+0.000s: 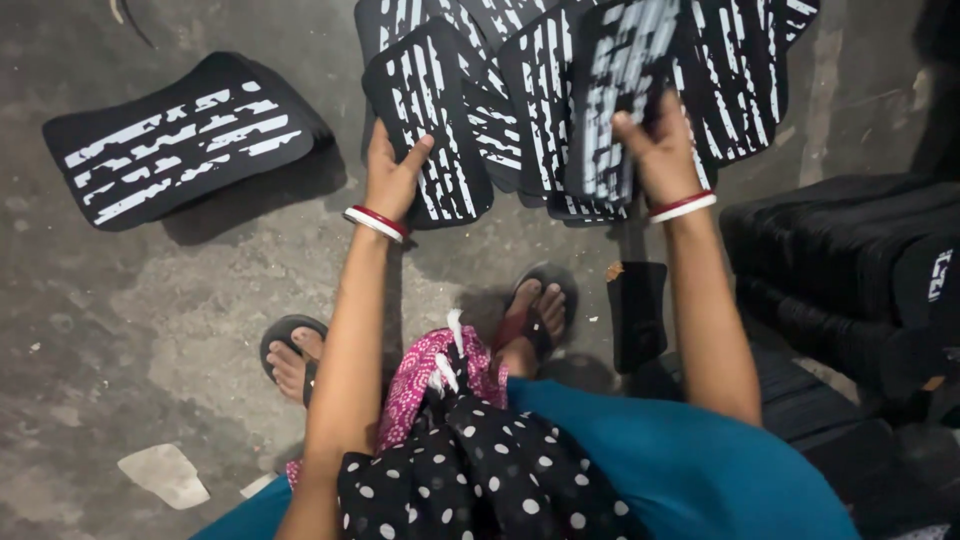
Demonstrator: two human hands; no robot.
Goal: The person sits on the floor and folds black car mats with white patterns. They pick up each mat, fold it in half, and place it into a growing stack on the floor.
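Two black mats with white streaks are up in her hands, over a fanned heap (540, 90) of the same mats on the concrete floor (130, 320). They look thin, light and rubbery, likely to flop, so the lower edge seems the place to grip. The left hand (392, 172) pinches the left mat (425, 120) at its bottom corner, thumb in front. The right hand (655, 150) is closed on the blurred right mat (625, 95). Another mat (180, 140) lies apart at left; a dark stack (850, 270) sits at right.
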